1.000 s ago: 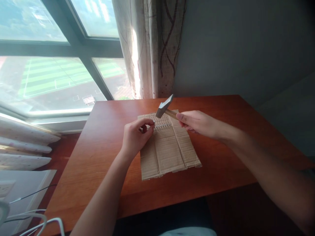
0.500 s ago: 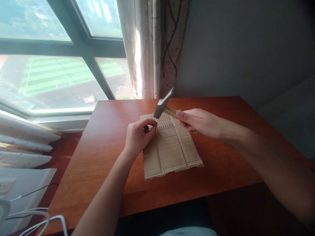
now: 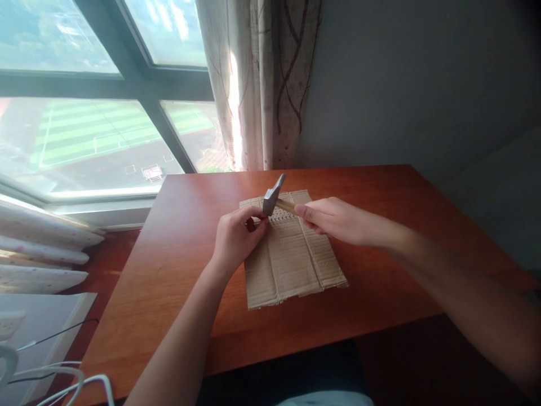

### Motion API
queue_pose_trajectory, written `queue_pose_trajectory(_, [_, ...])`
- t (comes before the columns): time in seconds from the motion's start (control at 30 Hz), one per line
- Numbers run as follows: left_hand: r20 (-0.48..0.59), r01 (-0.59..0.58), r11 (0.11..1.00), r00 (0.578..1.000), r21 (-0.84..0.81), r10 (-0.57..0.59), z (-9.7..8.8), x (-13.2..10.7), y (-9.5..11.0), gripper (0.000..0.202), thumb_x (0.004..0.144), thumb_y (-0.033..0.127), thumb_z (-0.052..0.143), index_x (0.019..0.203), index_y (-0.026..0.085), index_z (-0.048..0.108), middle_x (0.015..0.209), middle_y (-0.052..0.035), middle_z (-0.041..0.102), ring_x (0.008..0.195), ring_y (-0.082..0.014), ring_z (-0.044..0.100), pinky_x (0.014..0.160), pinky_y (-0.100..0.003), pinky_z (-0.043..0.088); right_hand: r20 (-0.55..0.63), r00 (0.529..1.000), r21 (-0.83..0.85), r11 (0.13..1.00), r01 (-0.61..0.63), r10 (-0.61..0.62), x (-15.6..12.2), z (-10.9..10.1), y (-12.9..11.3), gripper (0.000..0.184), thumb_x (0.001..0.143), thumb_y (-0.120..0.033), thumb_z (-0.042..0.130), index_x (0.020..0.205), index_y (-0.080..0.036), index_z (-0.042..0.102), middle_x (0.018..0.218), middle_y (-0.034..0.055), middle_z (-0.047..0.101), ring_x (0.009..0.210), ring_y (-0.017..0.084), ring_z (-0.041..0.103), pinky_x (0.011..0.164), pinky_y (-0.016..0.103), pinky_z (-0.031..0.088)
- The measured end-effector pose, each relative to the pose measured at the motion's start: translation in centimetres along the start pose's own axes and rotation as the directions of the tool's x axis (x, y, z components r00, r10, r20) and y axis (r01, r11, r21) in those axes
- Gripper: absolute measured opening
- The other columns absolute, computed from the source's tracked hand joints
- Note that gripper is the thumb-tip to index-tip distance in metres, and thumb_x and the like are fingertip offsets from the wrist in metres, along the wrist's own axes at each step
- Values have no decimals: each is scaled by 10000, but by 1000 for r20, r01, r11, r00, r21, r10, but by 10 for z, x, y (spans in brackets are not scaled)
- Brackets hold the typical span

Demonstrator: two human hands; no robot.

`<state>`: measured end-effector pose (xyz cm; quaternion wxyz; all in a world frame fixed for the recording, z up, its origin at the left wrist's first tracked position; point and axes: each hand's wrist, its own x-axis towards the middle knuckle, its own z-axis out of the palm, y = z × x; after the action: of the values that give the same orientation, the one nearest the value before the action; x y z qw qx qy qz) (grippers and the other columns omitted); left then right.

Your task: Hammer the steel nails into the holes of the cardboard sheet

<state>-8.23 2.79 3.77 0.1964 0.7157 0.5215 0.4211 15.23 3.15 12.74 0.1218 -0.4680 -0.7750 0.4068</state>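
My right hand (image 3: 327, 219) grips the wooden handle of a hammer (image 3: 273, 197). Its grey metal head is down at the fingertips of my left hand (image 3: 239, 234), apparently touching whatever they pinch. That small thing is hidden by the fingers and the hammer head. Under both hands lies a creased piece of brown cardboard (image 3: 293, 262). A small board dotted with holes (image 3: 280, 213) rests on its far part, with a row of little shiny pieces along the near side. The hammer and my left fingers partly cover this board.
The cardboard lies on a reddish-brown wooden table (image 3: 177, 254). Beyond the table hang patterned curtains (image 3: 253, 101), beside a window with a sports field outside. White cables (image 3: 80, 375) loop at the lower left, near a wall socket (image 3: 10, 324). A grey wall (image 3: 401, 84) stands at the back right.
The hammer has swung down from above my left fingertips onto them or the thing they pinch. My right hand has dropped slightly and moved left; my left hand has stayed in place.
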Motion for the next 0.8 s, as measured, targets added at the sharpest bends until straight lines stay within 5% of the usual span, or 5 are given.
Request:
queue_pose_trajectory(0.27, [54, -26, 988, 998, 154, 18, -4, 0, 1, 225, 784, 257, 713, 1005, 248, 675, 959, 0, 735, 728, -152, 596, 657, -274, 458, -9, 1000, 13, 1000, 3, -3, -2, -2, 0, 626, 951, -747, 275, 693, -204, 447, 668, 4, 466, 623, 139, 431, 593, 288, 330])
queue_pose_trajectory(0.8, [58, 56, 996, 997, 69, -60, -3, 0, 1, 316, 754, 245, 726, 1062, 254, 653, 963, -5, 737, 736, -158, 601, 631, -266, 458, 3, 1000, 6, 1000, 0, 0, 4, 6, 7, 607, 964, -722, 293, 681, -206, 441, 653, -7, 467, 611, 133, 425, 601, 283, 329])
